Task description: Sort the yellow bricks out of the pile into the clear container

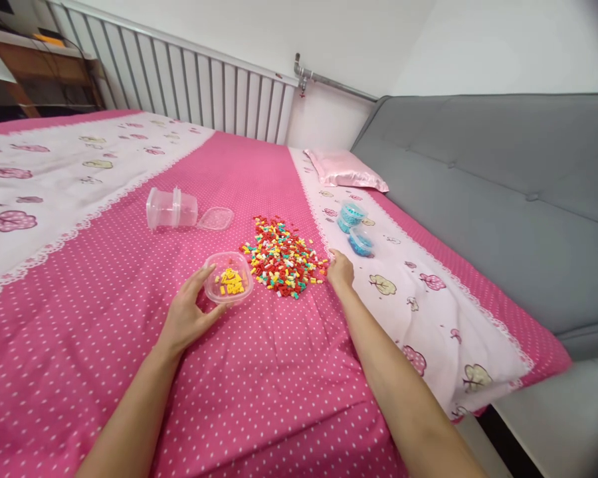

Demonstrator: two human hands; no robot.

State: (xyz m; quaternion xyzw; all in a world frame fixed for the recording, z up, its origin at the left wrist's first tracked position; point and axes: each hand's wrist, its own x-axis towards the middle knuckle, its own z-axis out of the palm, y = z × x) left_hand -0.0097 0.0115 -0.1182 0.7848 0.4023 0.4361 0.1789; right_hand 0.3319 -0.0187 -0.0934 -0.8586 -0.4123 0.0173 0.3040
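A heap of small red, yellow, white and teal pieces lies on the pink dotted sheet. My left hand grips the near side of a clear round tub that holds yellow pieces. My right hand rests at the heap's right edge, fingers curled together towards the pieces; whether it holds any is hidden.
Stacked empty clear tubs lie on their side with a loose lid behind the heap. Two tubs of blue pieces stand to the right. A pink pillow, a grey sofa back and a radiator border the bed.
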